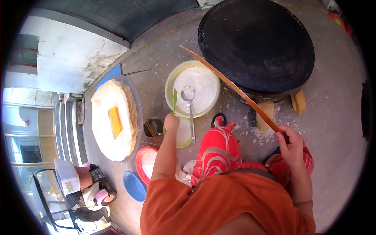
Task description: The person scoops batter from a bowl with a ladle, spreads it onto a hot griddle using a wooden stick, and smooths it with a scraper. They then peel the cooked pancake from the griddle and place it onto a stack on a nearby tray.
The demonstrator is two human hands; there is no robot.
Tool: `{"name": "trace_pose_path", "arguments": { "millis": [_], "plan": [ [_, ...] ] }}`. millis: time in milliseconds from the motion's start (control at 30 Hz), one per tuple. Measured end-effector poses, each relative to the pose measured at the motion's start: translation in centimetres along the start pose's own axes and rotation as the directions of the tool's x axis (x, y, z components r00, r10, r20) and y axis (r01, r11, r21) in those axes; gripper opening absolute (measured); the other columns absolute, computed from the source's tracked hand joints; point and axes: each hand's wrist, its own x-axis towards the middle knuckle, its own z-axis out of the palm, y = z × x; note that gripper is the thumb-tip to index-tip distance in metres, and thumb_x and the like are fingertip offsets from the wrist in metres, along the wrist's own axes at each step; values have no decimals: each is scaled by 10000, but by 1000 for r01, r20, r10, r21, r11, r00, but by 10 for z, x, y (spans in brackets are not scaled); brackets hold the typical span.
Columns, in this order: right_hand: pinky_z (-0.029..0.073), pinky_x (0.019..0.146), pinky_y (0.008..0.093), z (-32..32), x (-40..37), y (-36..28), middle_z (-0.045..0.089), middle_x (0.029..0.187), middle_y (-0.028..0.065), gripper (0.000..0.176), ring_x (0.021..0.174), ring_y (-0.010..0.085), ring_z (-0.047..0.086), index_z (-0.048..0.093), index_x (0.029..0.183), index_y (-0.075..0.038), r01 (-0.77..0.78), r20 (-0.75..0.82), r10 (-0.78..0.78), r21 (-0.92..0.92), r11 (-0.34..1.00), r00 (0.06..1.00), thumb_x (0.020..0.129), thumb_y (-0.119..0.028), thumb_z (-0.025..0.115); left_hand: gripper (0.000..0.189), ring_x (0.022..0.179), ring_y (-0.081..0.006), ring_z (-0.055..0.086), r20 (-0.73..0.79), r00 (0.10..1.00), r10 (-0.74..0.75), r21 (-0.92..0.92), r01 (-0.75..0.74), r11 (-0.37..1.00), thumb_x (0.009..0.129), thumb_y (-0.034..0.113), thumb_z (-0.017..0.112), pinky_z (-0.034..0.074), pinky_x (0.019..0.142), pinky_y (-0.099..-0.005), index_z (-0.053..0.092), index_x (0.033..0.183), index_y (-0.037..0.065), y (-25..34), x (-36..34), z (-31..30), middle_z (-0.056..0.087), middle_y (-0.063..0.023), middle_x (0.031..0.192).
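My left hand (171, 122) is closed on the handle of a slim green spatula (174, 101), which stands at the near left rim of a pale basin (169, 88). Thick white batter (203, 88) fills the basin. A metal ladle (191, 117) rests in it, bowl in the batter and handle over the near rim. In my right hand (290, 145) is a long, flat wooden stick (239, 93), gripped at its near end. It slants up and left, passing in front of the edge of a round black griddle (256, 43), whose top is bare.
At left, a tall stack of thin flatbreads (105, 137) carries an orange scraper (115, 122). Nearby sit a dark pot (152, 128), a red basin (138, 160), and a blue basin (134, 187). Yellowish blocks (264, 113) stand under the griddle. A scooter (88, 197) is parked lower left.
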Motion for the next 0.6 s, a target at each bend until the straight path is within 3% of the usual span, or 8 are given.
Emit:
{"name": "trace_pose_path", "arguments": {
  "millis": [267,367,400,500,567,600],
  "plan": [
    [427,529,231,8,3,10,567,672,68,138,569,123,546,563,931,-11,-35,38,38,-58,998,999,796,-41,562,231,903,-345,569,20,989,145,-219,-137,966,757,125,455,454,762,-412,601,920,49,54,24,31,599,-195,927],
    [429,528,227,14,6,6,568,673,64,132,571,119,550,561,931,-10,-56,46,58,-48,997,997,802,-38,555,226,857,-358,578,179,969,167,43,-178,983,728,93,448,461,753,-423,609,853,-5,67,27,51,599,-218,894],
    [429,528,223,14,8,5,568,672,61,127,571,115,552,560,930,-9,-75,45,76,-32,997,996,805,-37,551,226,857,-358,578,183,969,166,32,-175,984,728,93,448,461,753,-423,609,853,-5,78,19,42,599,-218,894],
    [434,532,216,16,9,11,572,674,56,127,578,105,555,556,935,-9,-66,52,68,-42,997,996,810,-33,545,214,834,-348,590,106,984,140,30,-144,989,728,95,458,465,736,-420,611,837,-6,92,10,33,606,-216,869],
    [437,535,215,16,10,14,574,674,56,133,578,102,556,555,941,-8,-63,65,68,-72,995,996,810,-32,544,174,804,-305,612,10,984,178,-157,-174,972,735,92,472,474,691,-411,606,800,3,94,19,41,613,-212,812],
    [440,538,214,16,11,16,576,675,55,139,579,99,557,553,946,-7,-55,74,62,-95,994,995,810,-30,544,174,804,-305,612,16,986,168,-162,-163,973,735,92,472,474,691,-411,606,800,3,95,28,51,613,-212,812]
  ]
}}
